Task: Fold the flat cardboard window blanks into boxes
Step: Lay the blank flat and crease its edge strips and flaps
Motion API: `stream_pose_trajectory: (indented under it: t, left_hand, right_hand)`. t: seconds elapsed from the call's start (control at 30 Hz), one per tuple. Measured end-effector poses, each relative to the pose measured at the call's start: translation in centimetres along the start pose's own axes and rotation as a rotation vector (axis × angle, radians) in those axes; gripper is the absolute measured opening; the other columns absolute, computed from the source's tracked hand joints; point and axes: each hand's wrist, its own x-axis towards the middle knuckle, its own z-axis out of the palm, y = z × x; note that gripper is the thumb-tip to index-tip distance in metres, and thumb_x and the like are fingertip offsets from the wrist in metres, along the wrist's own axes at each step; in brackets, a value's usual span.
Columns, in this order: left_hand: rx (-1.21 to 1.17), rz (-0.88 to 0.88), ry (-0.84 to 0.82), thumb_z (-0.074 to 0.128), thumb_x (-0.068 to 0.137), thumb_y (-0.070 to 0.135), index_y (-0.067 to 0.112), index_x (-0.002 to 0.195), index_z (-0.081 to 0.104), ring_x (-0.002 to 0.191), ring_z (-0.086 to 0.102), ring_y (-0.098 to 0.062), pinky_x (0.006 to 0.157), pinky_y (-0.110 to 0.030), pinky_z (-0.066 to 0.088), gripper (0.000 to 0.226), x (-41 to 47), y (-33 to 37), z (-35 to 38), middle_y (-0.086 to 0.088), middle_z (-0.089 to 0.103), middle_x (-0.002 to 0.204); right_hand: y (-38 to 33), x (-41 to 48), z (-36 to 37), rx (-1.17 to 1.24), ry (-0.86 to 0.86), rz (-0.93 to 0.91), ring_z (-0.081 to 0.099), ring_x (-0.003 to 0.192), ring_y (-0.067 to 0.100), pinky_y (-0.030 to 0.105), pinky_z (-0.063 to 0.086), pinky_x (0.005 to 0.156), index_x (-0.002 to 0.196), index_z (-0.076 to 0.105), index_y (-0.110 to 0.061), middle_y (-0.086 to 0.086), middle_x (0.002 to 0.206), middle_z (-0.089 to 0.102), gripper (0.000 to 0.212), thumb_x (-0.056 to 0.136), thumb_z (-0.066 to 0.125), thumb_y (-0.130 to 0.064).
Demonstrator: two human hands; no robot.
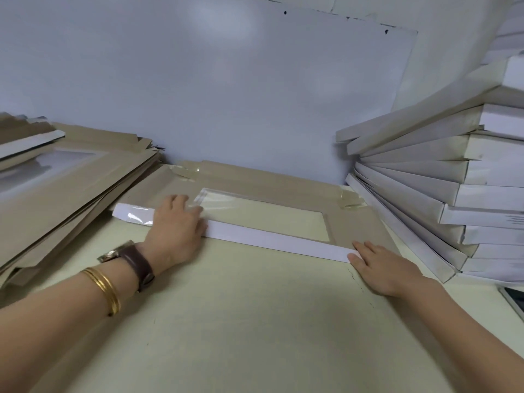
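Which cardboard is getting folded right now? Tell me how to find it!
Look at the pale table, between the brown pile of flat blanks on the left and the tall stack of white boxes on the right. The blank lies alone there, clear window in its middle. Unlike its neighbours, it has the left hand and the right hand pressing its long white flap.

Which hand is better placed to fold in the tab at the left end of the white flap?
Probably the left hand: it presses the white flap right beside that tab. The right hand presses the far end.
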Motion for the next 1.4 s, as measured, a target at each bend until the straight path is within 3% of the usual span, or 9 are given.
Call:
stream_pose_trajectory:
  t: [0.17,0.37,0.53,0.7,0.83,0.93,1.07,1.3,1.4]
  left_hand:
    - [-0.22,0.091,-0.126,0.034,0.1,0.04,0.022,0.141,0.042,0.12,0.032,-0.032,0.103,-0.04,0.031,0.044,-0.3,7.0,-0.1,-0.01,0.037,0.135]
    - [-0.332,-0.052,-0.383,0.017,0.1,0.052,0.039,0.15,0.017,0.134,0.022,-0.04,0.112,-0.046,0.023,0.052,-0.8,12.6,-0.2,-0.025,0.019,0.149]
    - [-0.194,-0.169,-0.448,0.017,0.088,0.075,0.039,0.147,0.027,0.144,-0.004,-0.044,0.116,-0.052,0.0,0.069,-0.7,13.7,0.0,-0.031,-0.007,0.155]
    - [-0.121,-0.145,-0.436,0.032,0.074,0.083,0.04,0.138,0.039,0.141,0.008,-0.042,0.113,-0.054,0.011,0.078,-0.5,12.4,0.3,-0.023,0.004,0.157]
    - [-0.142,-0.085,-0.485,0.051,0.067,0.069,0.039,0.125,0.05,0.128,0.028,-0.035,0.098,-0.05,0.027,0.066,0.3,9.9,-0.8,-0.01,0.031,0.138]
    - [-0.121,-0.006,-0.597,0.059,0.074,0.057,0.04,0.138,0.042,0.138,0.021,-0.033,0.106,-0.051,0.027,0.068,1.0,7.2,-1.9,-0.005,0.026,0.145]
    - [-0.063,0.046,-0.728,0.063,0.084,0.04,0.044,0.146,0.03,0.147,0.005,-0.028,0.117,-0.039,0.017,0.071,1.5,3.8,-3.4,-0.006,0.0,0.16]
    - [-0.092,0.173,-0.904,0.067,0.087,0.015,0.04,0.148,0.027,0.148,0.007,-0.015,0.117,-0.028,0.014,0.077,2.6,0.8,-5.5,0.002,-0.006,0.161]
    - [0.051,0.247,-0.892,0.063,0.086,0.008,0.048,0.146,0.026,0.149,-0.001,-0.016,0.116,-0.046,0.006,0.081,3.3,0.3,-5.6,0.011,-0.004,0.161]
  right_hand:
    - [-3.8,-1.9,-1.5,-0.177,0.056,0.021,0.054,0.114,0.023,0.033,0.037,0.08,0.125,0.05,-0.023,0.003,0.126,0.057,0.052,0.1,0.016,-0.053]
    - [-8.9,-4.1,-2.9,-0.239,0.069,-0.101,0.057,0.112,0.027,0.031,0.04,0.085,0.12,0.062,-0.016,0.009,0.123,0.061,0.056,0.101,0.019,-0.048]
    - [-11.5,-5.6,-3.9,-0.215,0.045,-0.224,0.056,0.11,0.028,0.031,0.032,0.078,0.113,0.062,-0.013,0.012,0.121,0.061,0.051,0.099,0.022,-0.041]
    - [-12.4,-6.2,-5.1,-0.151,-0.045,-0.317,0.056,0.104,0.029,0.033,0.034,0.076,0.108,0.061,-0.013,0.014,0.116,0.061,0.049,0.097,0.024,-0.043]
    - [-11.2,-4.4,-6.5,0.029,-0.043,-0.349,0.057,0.078,0.026,0.031,0.043,0.067,0.07,0.053,-0.016,0.005,0.077,0.059,0.036,0.095,0.037,-0.037]
    - [-9.9,-1.9,-6.3,0.108,0.017,-0.372,0.06,0.093,0.025,0.031,0.047,0.081,0.096,0.068,-0.016,0.005,0.097,0.068,0.023,0.092,0.047,-0.025]
    - [-8.3,0.6,-5.9,0.073,-0.022,-0.401,0.04,0.134,0.02,0.022,0.027,0.103,0.143,0.042,-0.014,0.005,0.146,0.044,0.052,0.093,0.054,-0.02]
    - [-7.8,2.1,-5.7,-0.061,-0.048,-0.434,0.011,0.149,0.018,0.027,0.015,0.117,0.154,0.018,-0.025,0.003,0.163,0.006,0.083,0.081,0.04,0.007]
    - [-8.1,2.4,-5.3,-0.17,-0.081,-0.481,0.006,0.149,0.017,0.032,0.019,0.117,0.154,0.013,-0.031,0.0,0.163,0.001,0.082,0.084,0.045,-0.003]
